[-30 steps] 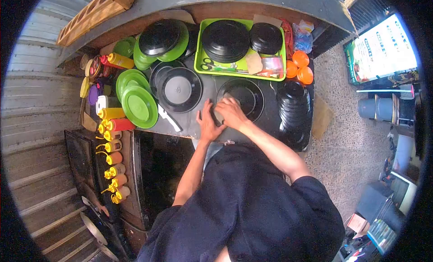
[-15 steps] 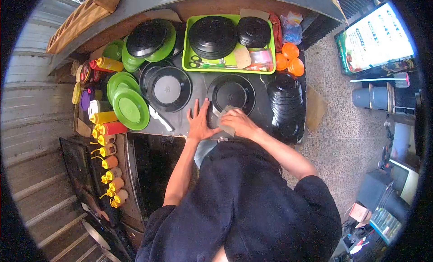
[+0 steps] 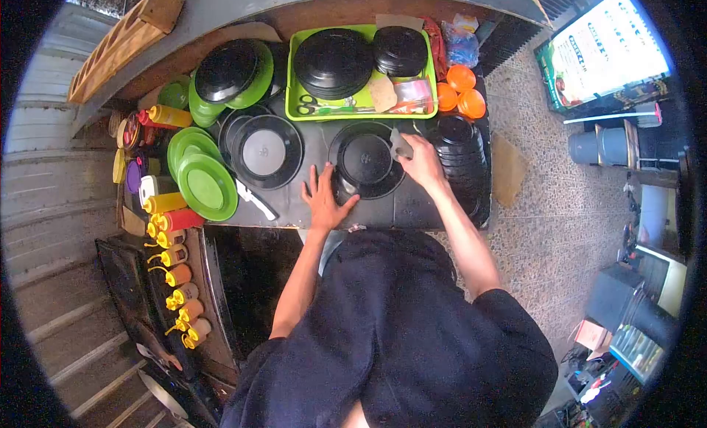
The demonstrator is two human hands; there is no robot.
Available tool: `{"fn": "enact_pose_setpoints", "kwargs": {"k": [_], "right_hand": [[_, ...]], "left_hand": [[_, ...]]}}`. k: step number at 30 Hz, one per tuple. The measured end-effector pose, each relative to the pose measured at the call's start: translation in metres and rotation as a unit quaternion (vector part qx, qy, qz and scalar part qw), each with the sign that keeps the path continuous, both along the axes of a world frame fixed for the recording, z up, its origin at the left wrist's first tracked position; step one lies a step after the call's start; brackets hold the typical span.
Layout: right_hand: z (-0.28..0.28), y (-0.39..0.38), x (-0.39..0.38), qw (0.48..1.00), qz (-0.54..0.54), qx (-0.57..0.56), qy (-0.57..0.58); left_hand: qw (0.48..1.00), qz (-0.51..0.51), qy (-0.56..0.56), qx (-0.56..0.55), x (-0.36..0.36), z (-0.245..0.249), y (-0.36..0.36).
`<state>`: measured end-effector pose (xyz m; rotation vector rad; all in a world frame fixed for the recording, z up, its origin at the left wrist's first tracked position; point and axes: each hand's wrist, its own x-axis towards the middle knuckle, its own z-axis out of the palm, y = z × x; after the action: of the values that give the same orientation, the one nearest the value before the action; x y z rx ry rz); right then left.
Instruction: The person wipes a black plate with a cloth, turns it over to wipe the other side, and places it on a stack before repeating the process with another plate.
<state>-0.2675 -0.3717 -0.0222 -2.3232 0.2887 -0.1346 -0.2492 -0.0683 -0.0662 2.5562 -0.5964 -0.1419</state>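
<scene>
A black plate (image 3: 367, 159) lies on the dark tabletop between my hands. My left hand (image 3: 326, 201) has its fingers spread, with thumb and forefinger against the plate's near left edge. In the fingers of my right hand (image 3: 423, 164) is a folded grey-brown cloth (image 3: 399, 144), at the plate's right rim; some of the cloth is hidden by the hand. To the left are black plates, the top one with a greyish centre (image 3: 263, 152). A knife with a white handle (image 3: 258, 201) rests beside the green plates (image 3: 209, 186).
Behind my hands sits a lime-green tray (image 3: 294, 107) with black plates and scissors. Stacked black bowls (image 3: 458, 152) stand at the table's right, near orange cups (image 3: 471, 102). Yellow-capped sauce bottles (image 3: 175, 255) line the left side. A shelf edge (image 3: 353, 2) overhangs the back.
My right hand has moved the cloth from the plate's near edge to its right rim. My left hand stays by the plate's left side. The whole view has shifted slightly.
</scene>
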Motion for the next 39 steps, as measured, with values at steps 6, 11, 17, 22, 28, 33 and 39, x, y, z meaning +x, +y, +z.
{"fn": "enact_pose_setpoints", "kwargs": {"k": [6,11,17,22,28,33,39], "right_hand": [[-0.012,0.04,-0.022,0.998,-0.056,-0.023,-0.001],[0.0,0.071,-0.061,0.997,-0.002,0.006,0.072],[-0.013,0.053,-0.064,0.974,-0.044,0.199,0.095],[-0.016,0.024,-0.064,0.842,-0.144,0.506,0.121],[-0.02,0.034,-0.054,0.871,-0.103,0.465,0.122],[-0.016,0.039,-0.05,0.865,-0.127,0.477,0.094],[-0.022,0.026,-0.041,0.809,-0.166,0.553,0.108]], "left_hand": [[1.0,0.004,-0.021,0.003,-0.002,0.0,0.0],[0.999,-0.001,-0.047,0.004,-0.001,0.0,-0.003],[1.0,-0.007,-0.014,0.0,0.005,0.014,-0.004],[0.983,0.101,0.064,-0.137,0.04,0.003,-0.005],[0.947,0.176,0.175,-0.205,0.066,0.003,-0.016],[0.934,0.184,0.209,-0.222,0.061,-0.003,-0.02],[0.84,0.277,0.297,-0.359,0.071,-0.019,-0.023]]}}
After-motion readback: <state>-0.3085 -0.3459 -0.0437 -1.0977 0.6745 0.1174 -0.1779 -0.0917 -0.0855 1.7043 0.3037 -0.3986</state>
